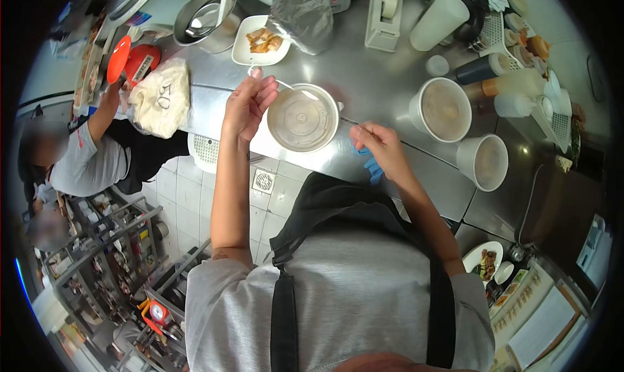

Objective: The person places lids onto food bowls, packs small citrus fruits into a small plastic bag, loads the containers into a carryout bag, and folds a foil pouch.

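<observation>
A round takeaway tub with a clear lid (301,117) stands on the steel counter in front of me. My left hand (249,104) is over its left edge, thumb and fingers pinching a thin whitish strip (284,84) that runs toward the lid's rim. To the right of the tub, my right hand (379,149) is closed with thumb against curled fingers; whatever is between them is hidden. Just below that hand lies a crumpled blue thing (372,167), perhaps a cloth or glove. Two more lidded tubs, an upper one (443,110) and a lower one (483,162), stand farther right.
Behind the tub are a white dish of food (260,41), a foil bag (302,17) and a tape dispenser (384,14). Bottles (481,67) crowd the right back. At left, a co-worker (91,154) reaches toward red bowls (140,63) beside a marked plastic bag (162,99).
</observation>
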`<move>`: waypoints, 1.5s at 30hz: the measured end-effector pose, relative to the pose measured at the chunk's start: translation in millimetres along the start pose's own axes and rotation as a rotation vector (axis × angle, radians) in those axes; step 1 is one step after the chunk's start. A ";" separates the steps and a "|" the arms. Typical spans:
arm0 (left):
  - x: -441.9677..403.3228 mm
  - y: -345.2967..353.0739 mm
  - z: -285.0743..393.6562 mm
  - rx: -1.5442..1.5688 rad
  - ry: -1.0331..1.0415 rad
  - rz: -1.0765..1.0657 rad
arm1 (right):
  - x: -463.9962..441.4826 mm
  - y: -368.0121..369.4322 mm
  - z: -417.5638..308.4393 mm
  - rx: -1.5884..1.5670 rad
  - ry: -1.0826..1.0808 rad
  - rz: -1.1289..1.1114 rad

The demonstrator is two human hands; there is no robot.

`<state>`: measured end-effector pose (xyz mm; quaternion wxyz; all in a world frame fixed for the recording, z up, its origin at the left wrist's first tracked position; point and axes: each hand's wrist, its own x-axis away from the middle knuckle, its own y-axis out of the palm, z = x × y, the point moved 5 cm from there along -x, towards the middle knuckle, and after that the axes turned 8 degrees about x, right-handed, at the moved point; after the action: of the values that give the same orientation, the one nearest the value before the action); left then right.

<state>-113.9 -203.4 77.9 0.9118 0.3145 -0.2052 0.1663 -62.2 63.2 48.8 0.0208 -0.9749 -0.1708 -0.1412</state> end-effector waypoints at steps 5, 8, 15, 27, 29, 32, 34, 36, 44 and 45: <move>-11.5 -26.3 2.1 -0.273 0.217 0.142 | -15.7 11.1 17.9 0.009 0.127 -0.065; -26.0 -48.3 -21.5 -0.390 0.214 0.132 | -17.2 8.6 43.4 -0.010 0.152 -0.041; -23.6 -59.3 -64.9 0.060 -0.109 0.152 | -28.0 41.6 70.6 -0.379 0.200 -0.096; -23.3 -76.4 -101.8 -0.031 0.116 0.072 | -53.5 49.2 87.4 0.156 0.039 0.429; -25.8 -87.4 -99.2 -0.179 0.185 0.116 | -44.9 40.8 84.5 0.191 0.135 0.415; 2.1 -59.8 -70.1 -0.151 0.237 0.151 | -31.0 38.7 53.9 0.057 -0.035 0.429; 13.4 -35.3 -86.7 -0.025 0.089 -0.061 | -21.7 62.1 30.6 -0.027 -0.165 0.178; 17.1 -26.5 -88.7 -0.163 0.047 -0.045 | -18.6 69.5 17.1 -0.126 -0.165 0.289; -13.7 -24.0 -83.3 -0.245 -0.045 -0.198 | -53.0 9.7 31.1 -0.100 -0.164 0.514; -18.1 -17.8 -76.3 -0.286 -0.011 -0.239 | -62.3 -10.3 15.8 0.032 -0.227 0.637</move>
<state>-101.2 -170.9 5.4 0.9593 0.2046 -0.1929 0.0239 -117.6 53.9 16.0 0.0601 -0.9883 0.1391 -0.0156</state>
